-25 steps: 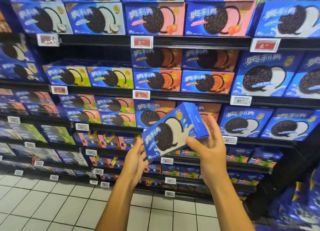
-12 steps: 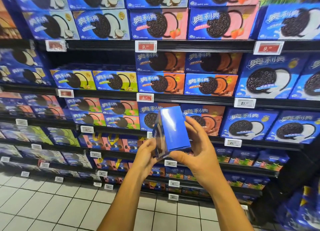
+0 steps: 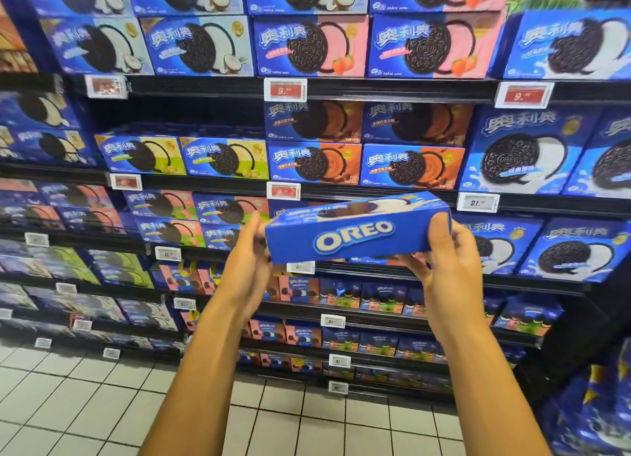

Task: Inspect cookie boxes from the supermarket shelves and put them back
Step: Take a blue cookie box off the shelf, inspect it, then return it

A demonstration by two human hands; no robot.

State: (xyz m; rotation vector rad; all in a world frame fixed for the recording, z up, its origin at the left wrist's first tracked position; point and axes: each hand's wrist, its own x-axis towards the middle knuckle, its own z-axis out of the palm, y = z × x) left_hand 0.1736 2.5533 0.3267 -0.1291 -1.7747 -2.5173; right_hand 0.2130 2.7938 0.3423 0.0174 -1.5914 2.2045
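Observation:
A blue cookie box [image 3: 355, 232] is held level in front of the shelves, its long side panel with the white OREO lettering facing me and its printed front turned upward. My left hand [image 3: 247, 261] grips the box's left end. My right hand [image 3: 444, 261] holds the right end, thumb on the side panel and fingers underneath. The box covers part of the third shelf behind it.
Dark shelves [image 3: 375, 88] packed with blue cookie boxes [image 3: 310, 46] fill the view, with price tags [image 3: 285, 89] on their front edges. Large white-cream boxes [image 3: 522, 151] stand at the right. White tiled floor [image 3: 68, 404] lies below. More blue packs [image 3: 590, 404] sit at lower right.
The box has been rotated in both hands, from its front face, through its narrow end, to its long OREO side panel. It now lies level and a little higher.

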